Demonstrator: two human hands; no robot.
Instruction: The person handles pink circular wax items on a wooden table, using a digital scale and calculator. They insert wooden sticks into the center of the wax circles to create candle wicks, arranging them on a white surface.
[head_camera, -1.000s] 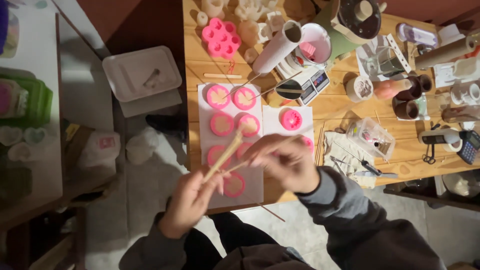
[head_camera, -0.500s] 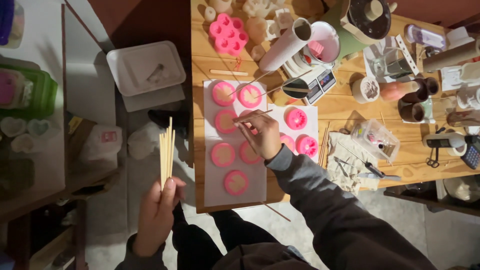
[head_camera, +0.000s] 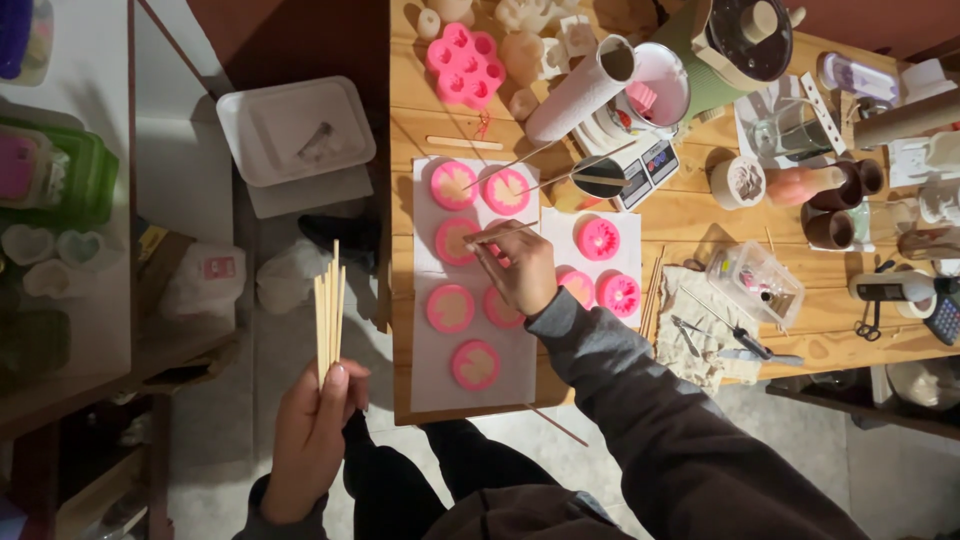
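Note:
My left hand (head_camera: 310, 430) is held out over the floor left of the table, gripping a bundle of thin wooden sticks (head_camera: 329, 305) upright. My right hand (head_camera: 518, 268) reaches over a white sheet (head_camera: 430, 375) on the wooden table (head_camera: 700, 215), pinching one thin stick (head_camera: 500, 233) laid across a round pink mould (head_camera: 456, 240). Several round pink moulds filled with pale wax lie on the sheet; two at the top (head_camera: 453, 185) carry sticks across them. Three pink pieces (head_camera: 598, 238) lie to the right of my hand.
A pink multi-cavity mould (head_camera: 466, 66), a cardboard tube (head_camera: 580, 92), a small scale (head_camera: 640, 165), cups, a clear box (head_camera: 755, 283), tools on a cloth (head_camera: 700, 330) and scissors crowd the table. A white tray (head_camera: 295, 130) and green containers (head_camera: 55, 180) sit to the left.
My left hand with the stick bundle swung from the sheet out left over the floor. My right hand moved up the sheet and laid one stick across a mould.

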